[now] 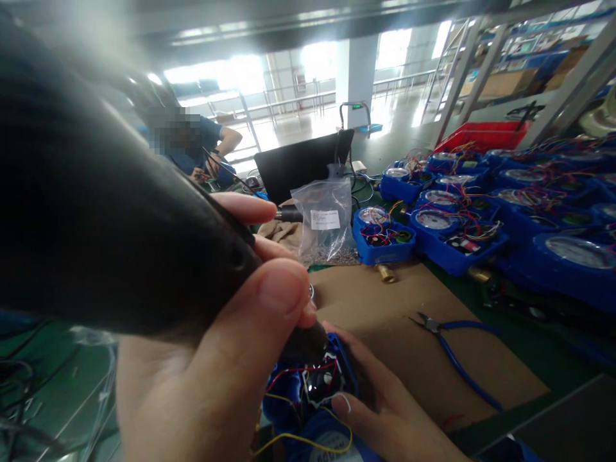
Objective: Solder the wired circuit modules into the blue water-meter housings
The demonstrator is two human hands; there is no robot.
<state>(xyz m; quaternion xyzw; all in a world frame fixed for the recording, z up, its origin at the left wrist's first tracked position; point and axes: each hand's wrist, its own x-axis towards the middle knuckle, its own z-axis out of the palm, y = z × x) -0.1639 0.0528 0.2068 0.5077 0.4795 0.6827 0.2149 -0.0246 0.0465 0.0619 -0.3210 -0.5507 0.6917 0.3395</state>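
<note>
My left hand (206, 378) is closed around a big black power screwdriver (106, 224), which fills the left of the view close to the camera. Its tip (308, 340) points down into a blue meter housing (308, 398) with red, yellow and black wires. My right hand (385, 410) comes in from the lower right. It grips that housing, with fingers over its far side and the thumb on the near side. The housing rests at the near edge of a brown cardboard sheet (394, 308).
Blue-handled pliers (457, 353) lie on the cardboard. A clear bag of screws (325, 224) stands behind, beside several blue meters (481, 218) with wires at right. A brass fitting (385, 274), a black screen (303, 163) and a red bin (481, 136) lie further off. A person works at far left (202, 151).
</note>
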